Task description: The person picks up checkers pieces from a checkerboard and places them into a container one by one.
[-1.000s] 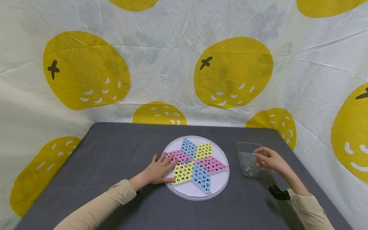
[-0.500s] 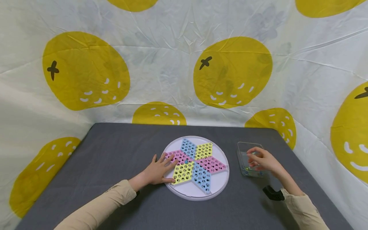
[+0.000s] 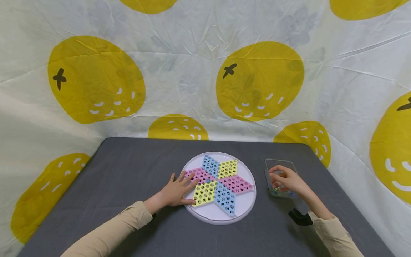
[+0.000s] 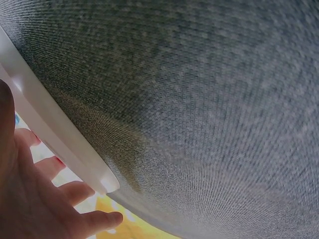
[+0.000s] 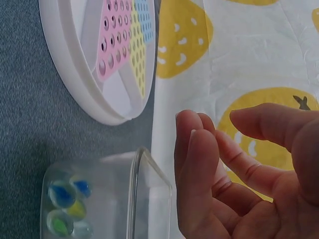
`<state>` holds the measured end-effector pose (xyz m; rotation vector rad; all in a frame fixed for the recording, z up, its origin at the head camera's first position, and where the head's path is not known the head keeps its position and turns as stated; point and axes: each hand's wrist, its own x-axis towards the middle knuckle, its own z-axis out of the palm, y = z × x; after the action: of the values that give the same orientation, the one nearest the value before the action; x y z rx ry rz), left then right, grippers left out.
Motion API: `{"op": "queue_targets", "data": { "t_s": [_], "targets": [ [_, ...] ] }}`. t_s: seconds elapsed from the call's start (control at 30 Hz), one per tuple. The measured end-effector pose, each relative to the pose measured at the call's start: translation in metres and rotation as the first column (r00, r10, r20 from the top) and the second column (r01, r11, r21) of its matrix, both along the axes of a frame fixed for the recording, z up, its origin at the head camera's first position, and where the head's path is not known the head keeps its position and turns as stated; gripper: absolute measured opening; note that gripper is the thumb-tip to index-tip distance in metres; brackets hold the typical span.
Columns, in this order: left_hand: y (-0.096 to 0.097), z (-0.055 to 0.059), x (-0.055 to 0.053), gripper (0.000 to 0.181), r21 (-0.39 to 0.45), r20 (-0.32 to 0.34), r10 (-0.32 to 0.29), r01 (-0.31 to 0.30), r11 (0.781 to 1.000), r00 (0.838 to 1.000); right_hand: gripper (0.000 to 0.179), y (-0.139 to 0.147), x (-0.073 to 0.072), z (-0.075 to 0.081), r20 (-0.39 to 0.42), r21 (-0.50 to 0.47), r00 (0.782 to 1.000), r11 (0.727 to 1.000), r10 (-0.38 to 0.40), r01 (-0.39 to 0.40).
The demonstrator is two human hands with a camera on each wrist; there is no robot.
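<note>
A round white Chinese checkers board (image 3: 245,210) carries a star of pink, yellow and blue sections full of holes. One blue marble (image 3: 208,181) sits near its middle. My left hand (image 3: 177,189) rests with spread fingers on the board's left side; in the left wrist view its fingers (image 4: 77,191) reach over the rim. Above a clear plastic box (image 3: 269,166) is my right hand (image 3: 287,179), its fingers bent. In the right wrist view, a gap shows between the upper digit and the curled fingers (image 5: 199,159); whether a marble is hidden among them I cannot tell.
Several blue, green and yellow glass marbles (image 5: 61,194) lie at the bottom of the box. A dark grey cloth (image 3: 128,171) covers the table. Around its back and sides hangs a white curtain (image 3: 186,78) with big yellow fruit prints.
My right hand has moved left, from the box's right side to over its middle. A small bluish thing at its fingertips a second ago no longer shows. The left hand has stayed put.
</note>
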<state>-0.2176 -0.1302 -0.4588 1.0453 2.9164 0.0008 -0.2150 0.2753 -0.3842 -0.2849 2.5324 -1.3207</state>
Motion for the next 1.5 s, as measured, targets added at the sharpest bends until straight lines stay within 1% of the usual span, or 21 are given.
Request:
{"op": "queue_targets", "data": {
  "t_s": [0.13,0.37,0.5,0.73,0.97,1.1,1.33,1.5],
  "targets": [
    [0.000,0.000,0.000,0.076,-0.002,0.004,0.000,0.000,1.000,1.000,0.038,-0.005,-0.002,-0.002,0.004,0.002,1.000,1.000,0.003,-0.003],
    [0.000,0.002,0.000,0.076,0.002,0.007,-0.003,0.003,1.000,1.000,0.036,-0.020,-0.005,-0.003,-0.020,0.020,0.999,0.999,0.034,-0.033],
    [0.000,0.003,0.001,0.076,0.003,0.010,-0.006,0.006,1.000,1.000,0.036,-0.029,-0.007,-0.005,-0.007,0.014,0.999,0.999,0.039,-0.039],
    [0.001,0.007,0.003,0.075,0.012,0.015,-0.014,0.014,1.000,1.000,0.035,-0.043,-0.010,-0.008,-0.013,0.031,0.999,0.999,0.038,-0.037],
    [0.001,0.006,0.002,0.075,0.005,0.009,-0.012,0.012,1.000,1.000,0.032,-0.056,-0.014,-0.009,-0.008,0.024,0.997,0.997,0.078,-0.078],
    [0.001,0.006,0.002,0.075,0.002,0.009,-0.012,0.012,1.000,1.000,0.031,-0.065,-0.017,-0.008,-0.004,0.024,0.995,0.995,0.099,-0.099],
    [0.001,0.005,0.001,0.076,-0.006,0.010,-0.006,0.006,1.000,1.000,0.027,-0.077,-0.017,-0.004,-0.028,0.016,0.991,0.991,0.134,-0.133],
    [0.001,0.004,0.001,0.077,-0.017,0.006,-0.003,0.004,1.000,1.000,0.027,-0.085,-0.019,-0.002,-0.020,0.017,0.991,0.991,0.129,-0.129]
  ]
}}
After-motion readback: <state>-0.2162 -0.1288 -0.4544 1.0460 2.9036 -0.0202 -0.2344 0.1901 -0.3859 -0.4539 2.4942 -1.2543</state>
